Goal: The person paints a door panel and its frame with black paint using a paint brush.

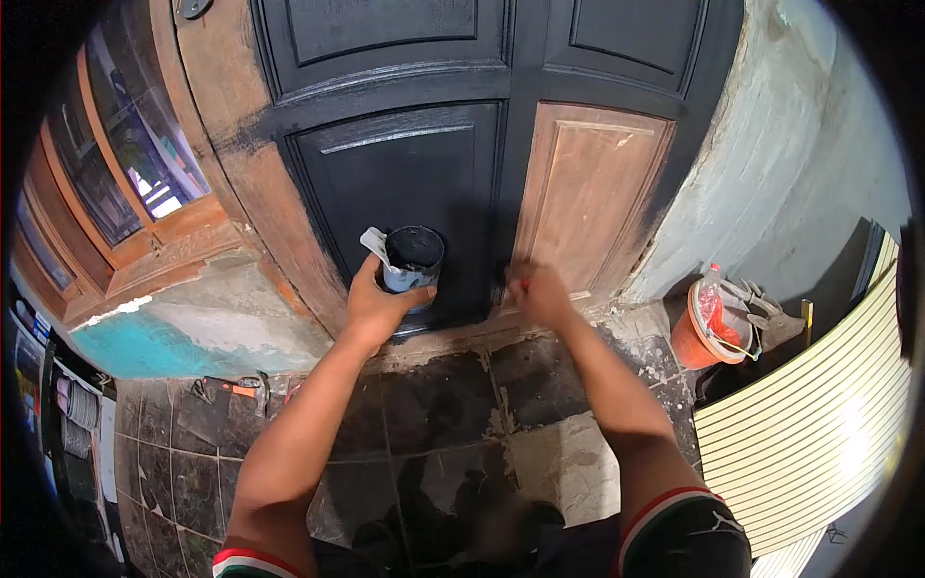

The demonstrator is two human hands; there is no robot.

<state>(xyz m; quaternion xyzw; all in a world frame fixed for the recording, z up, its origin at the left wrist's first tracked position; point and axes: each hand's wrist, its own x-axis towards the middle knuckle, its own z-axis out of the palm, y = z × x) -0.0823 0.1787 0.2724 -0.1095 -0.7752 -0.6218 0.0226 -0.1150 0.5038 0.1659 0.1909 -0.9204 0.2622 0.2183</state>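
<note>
My left hand (374, 306) is wrapped round a paint can (409, 279) with a bluish outside, a black-smeared inside and a whitish flap standing up at its rim. Close to the lower part of the door (400, 188), my right hand (545, 297) is closed round a paintbrush (525, 284). Only a bit of red handle and a dark end show; the fingers cover the rest. The brush end is at the border between the black paint and the bare brown panel (595, 197). Black covers most of the door, while the frame at left is partly brown.
An orange bucket (689, 337) with a plastic bottle and other items stands by the grey wall at right. Beside it leans a curved cream ribbed panel (809, 395). An orange-handled hammer (231, 386) lies on the dark tiled floor (424, 409). Wood-framed windows are at left.
</note>
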